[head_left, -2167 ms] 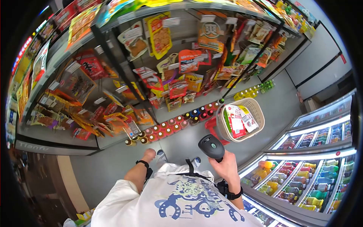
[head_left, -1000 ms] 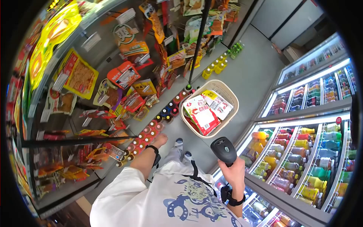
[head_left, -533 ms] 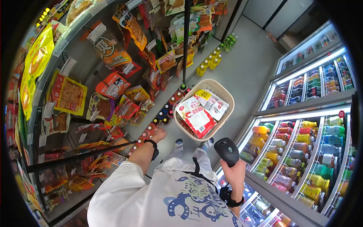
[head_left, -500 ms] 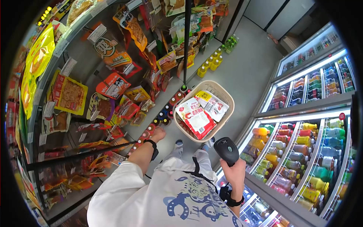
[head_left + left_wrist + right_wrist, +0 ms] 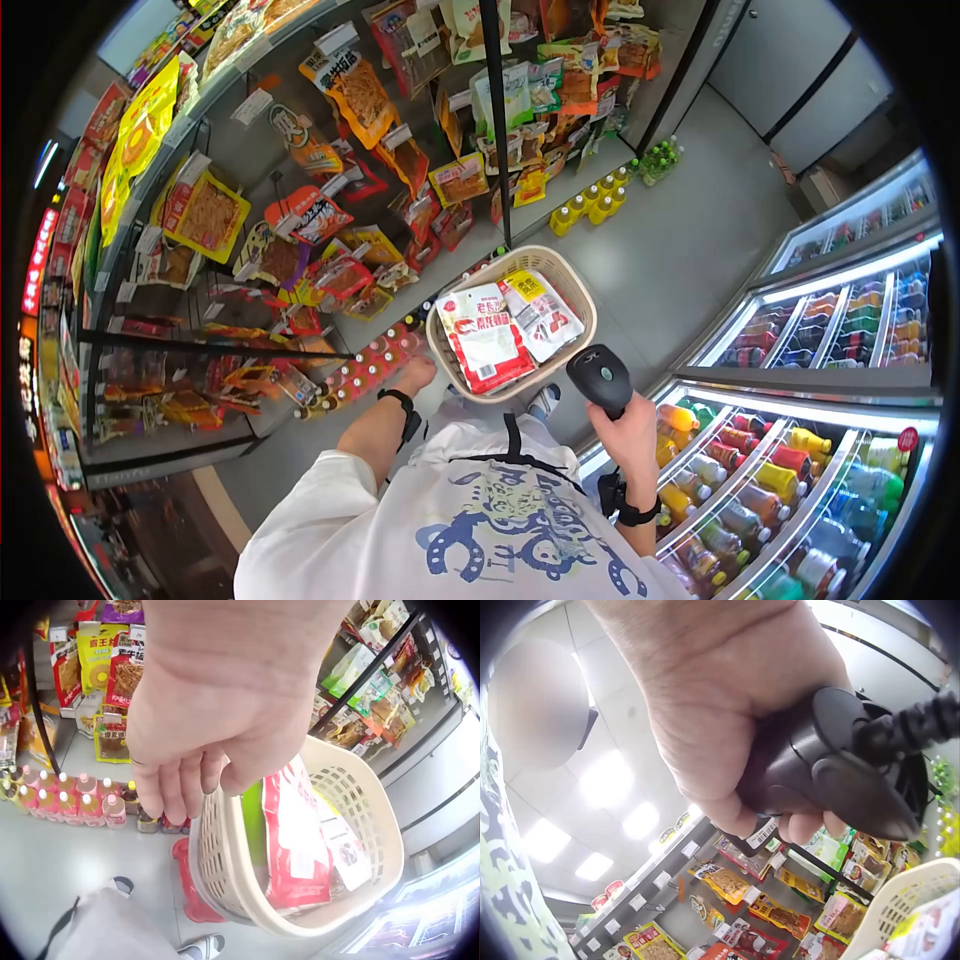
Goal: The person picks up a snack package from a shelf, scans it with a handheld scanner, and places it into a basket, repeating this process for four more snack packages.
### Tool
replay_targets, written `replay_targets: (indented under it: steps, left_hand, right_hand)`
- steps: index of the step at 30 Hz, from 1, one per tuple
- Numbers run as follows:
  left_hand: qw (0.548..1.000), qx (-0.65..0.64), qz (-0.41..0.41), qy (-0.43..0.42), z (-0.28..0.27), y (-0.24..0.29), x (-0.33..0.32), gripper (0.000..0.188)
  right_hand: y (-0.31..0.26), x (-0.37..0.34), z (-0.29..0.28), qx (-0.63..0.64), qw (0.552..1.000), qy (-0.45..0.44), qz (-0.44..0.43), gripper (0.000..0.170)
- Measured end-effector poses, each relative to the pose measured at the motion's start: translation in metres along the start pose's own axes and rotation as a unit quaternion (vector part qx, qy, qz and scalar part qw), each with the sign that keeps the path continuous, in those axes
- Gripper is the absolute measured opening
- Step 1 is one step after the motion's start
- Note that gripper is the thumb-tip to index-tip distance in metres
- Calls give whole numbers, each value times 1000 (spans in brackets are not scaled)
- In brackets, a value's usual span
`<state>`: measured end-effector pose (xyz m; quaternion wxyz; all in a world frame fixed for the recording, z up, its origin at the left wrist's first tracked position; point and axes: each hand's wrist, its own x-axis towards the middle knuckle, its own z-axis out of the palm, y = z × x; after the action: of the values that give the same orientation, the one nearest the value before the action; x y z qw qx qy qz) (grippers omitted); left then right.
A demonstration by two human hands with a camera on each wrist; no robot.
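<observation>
My right hand [image 5: 630, 435] is wrapped round the handle of a black handheld scanner [image 5: 600, 380], held to the right of a cream basket [image 5: 592, 335]. The right wrist view shows this hand [image 5: 735, 712] curled round the scanner [image 5: 802, 765], a coiled cable leading off it. At the basket's left side hangs my left hand [image 5: 415, 376], with nothing seen in it. Its fingers droop loosely over the near rim in the left wrist view [image 5: 225, 697]; contact with the basket [image 5: 211, 847] cannot be told. A red-and-white pack [image 5: 490, 335] and another pack [image 5: 540, 312] lie inside, with something green [image 5: 255, 832] beside them.
Hanging snack packs [image 5: 460, 180] fill the rack on the left. Rows of bottles [image 5: 365, 370] stand on the floor along its base. Lit drink coolers [image 5: 760, 480] line the right side. A red base [image 5: 196, 889] shows under the basket.
The head view has shifted, and the basket now appears lower and closer to my body, beside my left hand. The scanner remains in my right hand.
</observation>
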<state>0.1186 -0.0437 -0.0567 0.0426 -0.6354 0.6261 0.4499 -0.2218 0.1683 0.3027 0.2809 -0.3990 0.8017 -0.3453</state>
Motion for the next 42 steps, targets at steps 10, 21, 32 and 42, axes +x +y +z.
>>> replay_targets:
  steps: [10, 21, 32, 42]
  left_hand:
    - [994, 37, -97, 33, 6, 56, -99, 44]
    - [987, -59, -144, 39, 33, 35, -100, 41]
    - [987, -47, -131, 82, 20, 54, -115, 43]
    - [986, -10, -143, 82, 38, 33, -126, 39]
  right_hand:
    - [30, 40, -29, -18, 992, -104, -66, 22]
    - [9, 47, -29, -14, 983, -134, -121, 23]
    - [-3, 49, -29, -12, 984, -137, -114, 21]
    - [11, 48, -24, -45, 979, -160, -115, 22]
